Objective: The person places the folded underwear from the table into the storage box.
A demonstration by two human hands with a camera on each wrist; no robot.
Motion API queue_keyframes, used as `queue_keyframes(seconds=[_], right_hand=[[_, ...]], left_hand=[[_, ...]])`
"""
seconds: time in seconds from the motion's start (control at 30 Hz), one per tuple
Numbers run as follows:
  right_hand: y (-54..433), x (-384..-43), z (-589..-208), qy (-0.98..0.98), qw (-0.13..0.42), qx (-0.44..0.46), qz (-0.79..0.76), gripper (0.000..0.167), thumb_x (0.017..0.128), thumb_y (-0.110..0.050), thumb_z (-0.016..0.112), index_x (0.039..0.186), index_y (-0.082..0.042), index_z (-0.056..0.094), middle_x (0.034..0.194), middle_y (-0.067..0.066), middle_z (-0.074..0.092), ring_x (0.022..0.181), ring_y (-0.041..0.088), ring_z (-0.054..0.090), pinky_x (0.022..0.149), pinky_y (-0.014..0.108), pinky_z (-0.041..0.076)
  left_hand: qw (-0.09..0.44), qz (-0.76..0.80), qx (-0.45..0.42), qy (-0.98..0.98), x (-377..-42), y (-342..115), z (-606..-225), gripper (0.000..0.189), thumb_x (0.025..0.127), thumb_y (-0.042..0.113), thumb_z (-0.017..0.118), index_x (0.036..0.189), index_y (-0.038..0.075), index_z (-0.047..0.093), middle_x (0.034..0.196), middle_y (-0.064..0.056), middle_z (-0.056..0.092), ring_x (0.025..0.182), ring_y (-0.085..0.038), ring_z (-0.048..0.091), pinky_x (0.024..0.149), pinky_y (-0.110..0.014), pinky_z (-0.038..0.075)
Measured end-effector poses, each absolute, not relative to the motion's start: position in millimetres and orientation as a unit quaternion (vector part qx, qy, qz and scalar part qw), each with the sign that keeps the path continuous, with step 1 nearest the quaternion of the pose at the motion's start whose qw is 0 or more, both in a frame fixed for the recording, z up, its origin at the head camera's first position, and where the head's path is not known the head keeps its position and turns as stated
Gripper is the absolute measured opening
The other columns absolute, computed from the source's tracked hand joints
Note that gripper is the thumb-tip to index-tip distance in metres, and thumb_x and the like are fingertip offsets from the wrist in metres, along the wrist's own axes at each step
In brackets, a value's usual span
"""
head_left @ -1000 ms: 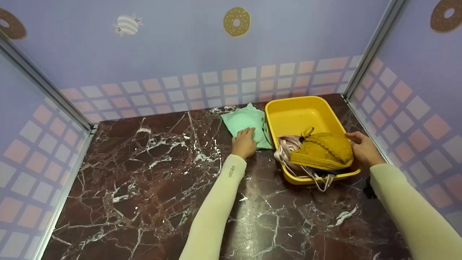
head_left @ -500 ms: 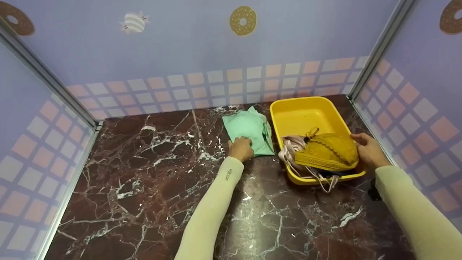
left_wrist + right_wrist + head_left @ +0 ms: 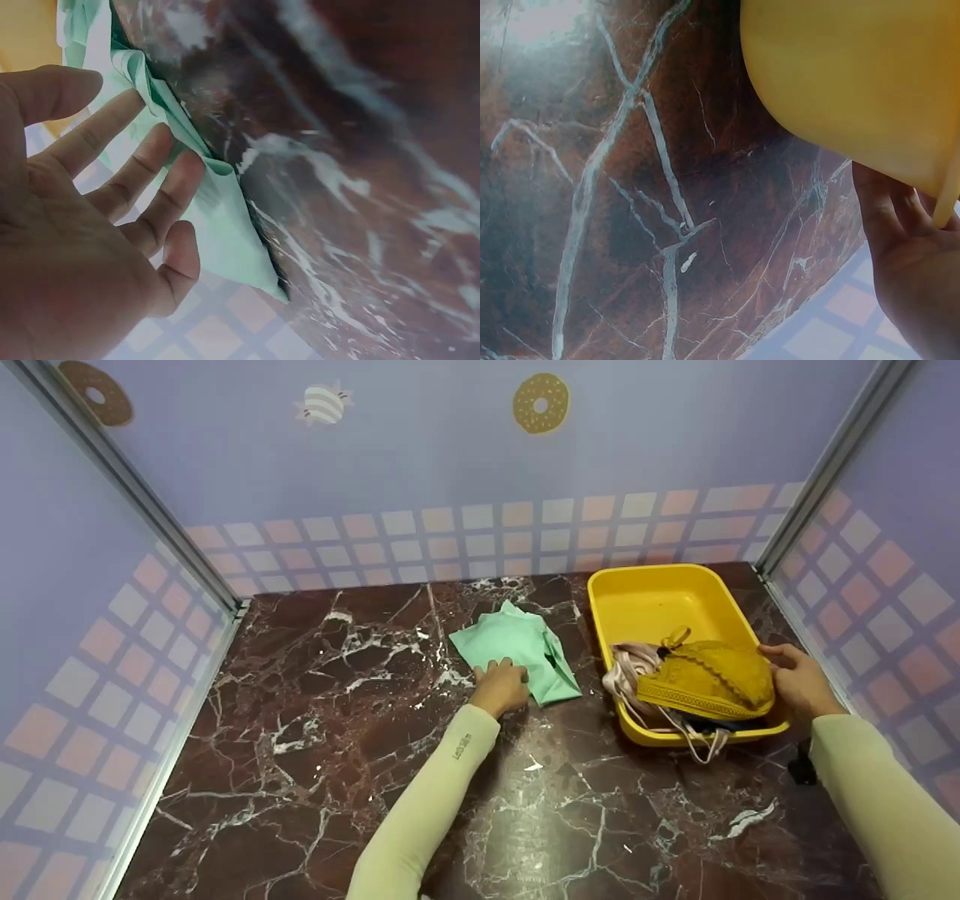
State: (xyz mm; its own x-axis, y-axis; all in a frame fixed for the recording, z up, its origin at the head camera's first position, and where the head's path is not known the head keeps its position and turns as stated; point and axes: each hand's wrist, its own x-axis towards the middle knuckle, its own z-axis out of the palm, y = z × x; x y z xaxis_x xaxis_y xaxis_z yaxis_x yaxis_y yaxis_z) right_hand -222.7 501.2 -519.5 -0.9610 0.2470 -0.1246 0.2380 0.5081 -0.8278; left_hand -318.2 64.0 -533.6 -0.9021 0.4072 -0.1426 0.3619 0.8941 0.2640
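Note:
A mint-green folded garment (image 3: 517,649) with a rounded, cup-like bulge lies on the dark marbled tabletop. My left hand (image 3: 501,687) rests at its near left edge. In the left wrist view the fingers (image 3: 169,187) are spread, slightly bent, with their tips against the cloth (image 3: 225,232). To the right stands a yellow plastic basin (image 3: 637,592). My right hand (image 3: 806,682) grips its right rim, thumb on top and fingers under the rim in the right wrist view. Inside lies a mustard-yellow lace bra (image 3: 701,679) over pale pink straps (image 3: 634,667) and something dark, mostly hidden.
Lilac panels with printed tiles enclose the back wall (image 3: 420,457) and both sides. The basin stands close to the right panel (image 3: 892,562). A pink strap (image 3: 705,746) hangs over the basin's near rim. A black object (image 3: 801,765) shows below the right wrist.
My left hand has drawn the green garment toward me and left, widening its gap from the basin and turning it slightly. My right hand stays on the rim. The head view has swung left.

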Motion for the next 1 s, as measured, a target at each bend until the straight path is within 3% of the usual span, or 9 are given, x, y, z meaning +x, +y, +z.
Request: queue_keyframes(seconds=[0.1,0.23,0.37,0.5,0.57,0.73,0.87,1.0], right_hand=[[506,-221,-519,-0.862,-0.004,-0.147,0.485,0.047,0.098,-0.013,0.042,0.141,0.003,0.037,0.135,0.024,0.040,0.098,0.010,0.047,0.074,0.013,0.043],[513,-218,-521,-0.860,-0.014,-0.149,0.488,0.047,0.099,-0.015,0.039,0.143,0.000,0.036,0.140,0.025,0.038,0.107,0.014,0.047,0.082,0.018,0.044],[517,-218,-524,-0.852,-0.022,-0.129,0.508,0.045,0.101,-0.012,0.034,0.144,-0.001,0.034,0.144,0.025,0.032,0.104,0.008,0.047,0.081,0.018,0.045],[519,-221,-524,-0.852,-0.026,-0.089,0.516,0.043,0.100,-0.008,0.035,0.142,0.001,0.033,0.134,0.020,0.039,0.087,0.001,0.050,0.070,0.017,0.046],[521,-221,-523,-0.852,-0.031,-0.089,0.514,0.042,0.100,-0.009,0.036,0.141,0.000,0.032,0.125,0.013,0.044,0.072,0.004,0.050,0.061,0.022,0.046],[528,-221,-517,-0.862,-0.044,-0.101,0.494,0.042,0.102,-0.017,0.038,0.141,-0.001,0.035,0.119,0.008,0.049,0.068,0.011,0.052,0.056,0.031,0.047],[532,-222,-514,-0.884,-0.037,-0.078,0.459,0.041,0.101,-0.016,0.042,0.137,0.003,0.042,0.116,0.013,0.055,0.073,0.015,0.056,0.060,0.033,0.049],[538,-222,-513,-0.895,-0.026,-0.040,0.443,0.039,0.099,-0.011,0.047,0.133,0.007,0.047,0.108,0.008,0.063,0.075,0.008,0.060,0.061,0.030,0.051]], left_hand=[[0.102,0.110,0.210,0.966,-313,63,-533,0.026,0.088,0.019,0.053,0.107,0.017,0.070,0.107,-0.006,0.059,0.100,-0.030,0.051,0.087,-0.052,0.032],[0.091,0.127,0.228,0.961,-313,60,-534,0.019,0.087,0.020,0.054,0.093,0.014,0.071,0.097,-0.005,0.065,0.093,-0.029,0.056,0.084,-0.050,0.035],[-0.004,0.178,0.233,0.956,-323,50,-539,0.015,0.087,0.019,0.057,0.092,0.010,0.069,0.090,-0.009,0.064,0.086,-0.029,0.058,0.078,-0.045,0.043],[-0.089,0.227,0.201,0.949,-339,35,-542,0.031,0.085,0.024,0.067,0.113,0.010,0.063,0.105,-0.012,0.055,0.099,-0.030,0.051,0.081,-0.045,0.043],[-0.082,0.240,0.186,0.949,-346,29,-543,0.050,0.082,0.032,0.072,0.125,0.012,0.057,0.118,-0.013,0.050,0.110,-0.030,0.044,0.088,-0.048,0.039],[0.007,0.233,0.160,0.959,-356,24,-549,0.082,0.074,0.050,0.076,0.143,0.021,0.041,0.143,-0.016,0.033,0.129,-0.034,0.028,0.100,-0.058,0.026],[0.062,0.208,0.143,0.966,-360,25,-556,0.091,0.071,0.055,0.076,0.147,0.027,0.034,0.148,-0.018,0.028,0.131,-0.037,0.025,0.102,-0.060,0.020],[0.067,0.199,0.135,0.968,-362,28,-557,0.091,0.070,0.053,0.077,0.145,0.026,0.035,0.142,-0.018,0.035,0.127,-0.038,0.029,0.099,-0.060,0.021]])
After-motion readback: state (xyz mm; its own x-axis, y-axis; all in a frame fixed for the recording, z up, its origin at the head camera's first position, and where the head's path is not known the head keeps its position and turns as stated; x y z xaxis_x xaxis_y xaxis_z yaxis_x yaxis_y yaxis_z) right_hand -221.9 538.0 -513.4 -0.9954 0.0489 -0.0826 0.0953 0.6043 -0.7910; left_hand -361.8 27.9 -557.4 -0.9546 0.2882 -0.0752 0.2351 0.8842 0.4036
